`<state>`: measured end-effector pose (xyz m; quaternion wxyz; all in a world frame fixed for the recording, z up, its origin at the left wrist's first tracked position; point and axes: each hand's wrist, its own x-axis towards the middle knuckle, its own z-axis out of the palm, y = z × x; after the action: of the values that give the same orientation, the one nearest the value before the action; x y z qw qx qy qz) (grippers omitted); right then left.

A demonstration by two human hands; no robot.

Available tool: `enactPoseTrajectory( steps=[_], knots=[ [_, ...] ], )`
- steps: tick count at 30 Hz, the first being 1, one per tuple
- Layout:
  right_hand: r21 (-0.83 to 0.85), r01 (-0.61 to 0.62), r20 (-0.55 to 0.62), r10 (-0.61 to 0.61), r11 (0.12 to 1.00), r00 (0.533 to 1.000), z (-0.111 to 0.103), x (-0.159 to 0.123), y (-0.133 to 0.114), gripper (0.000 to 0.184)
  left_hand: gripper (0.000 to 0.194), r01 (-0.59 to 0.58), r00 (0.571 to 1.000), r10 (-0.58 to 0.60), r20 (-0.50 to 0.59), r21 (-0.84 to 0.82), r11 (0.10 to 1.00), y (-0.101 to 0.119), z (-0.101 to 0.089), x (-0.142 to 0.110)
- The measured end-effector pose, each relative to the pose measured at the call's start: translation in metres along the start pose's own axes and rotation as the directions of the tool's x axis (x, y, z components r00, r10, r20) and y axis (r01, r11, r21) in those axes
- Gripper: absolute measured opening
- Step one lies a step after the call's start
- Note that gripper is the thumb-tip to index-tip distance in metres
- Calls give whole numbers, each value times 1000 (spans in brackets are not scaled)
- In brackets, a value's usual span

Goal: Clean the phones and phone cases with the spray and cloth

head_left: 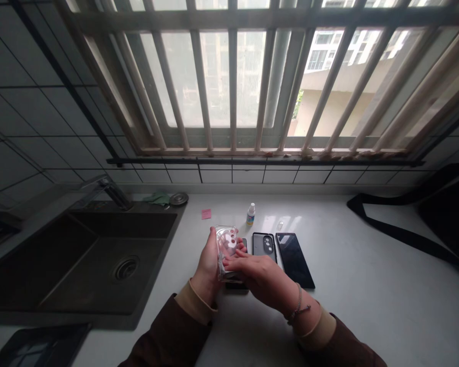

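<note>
My left hand point(205, 267) grips a clear phone case point(227, 244) and holds it upright above the white counter point(359, 285). Across the lower part of the case lie the flat, pressed fingers of my right hand point(258, 272). Under my hands a dark phone point(237, 287) is mostly hidden. To the right sit a black phone case point(264, 246) and a dark phone point(294, 259), side by side. Behind them stands a small white dropper bottle point(250, 214).
A dark sink point(87, 265) with a tap point(112, 191) fills the left side. A pink sticky note point(206, 213) lies near the bottle. A black bag with a strap point(401, 232) rests at the right. A barred window runs behind the counter.
</note>
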<state>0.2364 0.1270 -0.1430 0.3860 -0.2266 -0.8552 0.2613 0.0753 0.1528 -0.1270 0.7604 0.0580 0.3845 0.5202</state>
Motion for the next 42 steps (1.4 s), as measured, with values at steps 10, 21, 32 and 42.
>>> enactPoseTrajectory(
  steps=[10, 21, 32, 42],
  knots=[
    [269, -238, -1, 247, 933, 969, -9, -2, -6, 22, 65, -45, 999, 45, -5, 24, 999, 8, -4, 0],
    [189, -568, -615, 547, 801, 567, -23, -8, 26, 37, 73, 79, 974, -134, 185, 275, 958, 1, -6, -2],
    [-308, 57, -83, -86, 950, 993, 9, -3, 19, 46, 65, 131, 957, -151, 246, 95, 987, -9, -8, 3],
    [-159, 154, 54, -147, 975, 988, 4, 0, 5, 35, 68, 75, 997, -76, -2, 172, 982, 7, -7, 4]
  ],
)
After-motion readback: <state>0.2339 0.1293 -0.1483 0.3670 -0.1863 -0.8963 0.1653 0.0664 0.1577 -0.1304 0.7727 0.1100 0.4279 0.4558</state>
